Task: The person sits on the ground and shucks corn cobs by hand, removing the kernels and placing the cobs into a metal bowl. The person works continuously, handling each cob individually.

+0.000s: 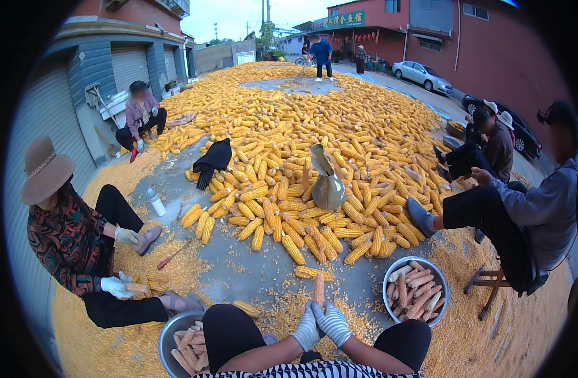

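Between my knees, my left hand [306,327] and my right hand [333,324], both in striped work gloves, meet around the lower end of a corn cob [319,288]. The cob stands up from my fingers and its visible part looks stripped of kernels. A dark bit shows beneath my right palm; what it is I cannot tell. Just beyond the cob's tip lies a partly shelled yellow ear [312,273]. Loose kernels [284,307] cover the ground about my hands, and another ear [247,309] rests beside my left knee.
Metal basins of stripped cobs stand at my right [387,302] and left [166,338]. A large heap of corn ears [289,141] fills the ground ahead, with a bag [329,189] on it. A screwdriver-like tool [168,257] and a bottle [155,202] lie left. People sit on both sides.
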`<act>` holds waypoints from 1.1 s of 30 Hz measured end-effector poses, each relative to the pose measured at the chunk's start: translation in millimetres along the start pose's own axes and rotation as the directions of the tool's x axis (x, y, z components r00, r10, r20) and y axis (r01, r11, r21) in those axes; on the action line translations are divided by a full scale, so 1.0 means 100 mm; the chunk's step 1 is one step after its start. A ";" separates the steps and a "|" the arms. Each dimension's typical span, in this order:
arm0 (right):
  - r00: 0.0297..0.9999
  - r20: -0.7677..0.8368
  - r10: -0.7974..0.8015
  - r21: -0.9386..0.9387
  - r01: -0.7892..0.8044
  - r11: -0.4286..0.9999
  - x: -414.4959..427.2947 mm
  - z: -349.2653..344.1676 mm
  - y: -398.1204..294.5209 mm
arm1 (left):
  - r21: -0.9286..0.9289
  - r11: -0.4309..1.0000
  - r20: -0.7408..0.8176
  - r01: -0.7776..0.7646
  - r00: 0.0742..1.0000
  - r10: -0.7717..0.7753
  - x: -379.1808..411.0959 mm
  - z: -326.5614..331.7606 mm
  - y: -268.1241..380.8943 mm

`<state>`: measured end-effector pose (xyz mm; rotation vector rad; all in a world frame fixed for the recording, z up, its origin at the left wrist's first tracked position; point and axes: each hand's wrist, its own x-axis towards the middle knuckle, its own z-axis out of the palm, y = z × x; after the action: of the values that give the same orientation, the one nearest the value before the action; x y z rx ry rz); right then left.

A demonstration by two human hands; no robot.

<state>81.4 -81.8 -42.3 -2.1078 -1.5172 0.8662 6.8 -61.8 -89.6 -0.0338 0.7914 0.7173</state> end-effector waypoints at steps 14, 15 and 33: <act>1.000 0.009 0.027 -0.080 -0.027 0.996 0.00 0.08 0.05 | -0.070 0.997 0.073 0.021 0.997 -0.016 -0.05 -0.03 -0.03; 1.000 0.020 0.018 -0.077 -0.017 0.997 0.00 0.08 0.04 | -0.078 0.997 0.079 0.025 0.997 -0.019 -0.05 -0.02 -0.02; 0.989 0.144 0.025 -0.056 -0.017 0.998 -0.01 0.04 0.05 | -0.067 0.998 0.113 0.019 0.994 -0.011 0.23 -0.28 -0.12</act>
<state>81.8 -84.8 -48.0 -2.1433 -1.6106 1.0163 7.0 -65.2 -127.7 -0.0606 0.6583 0.7258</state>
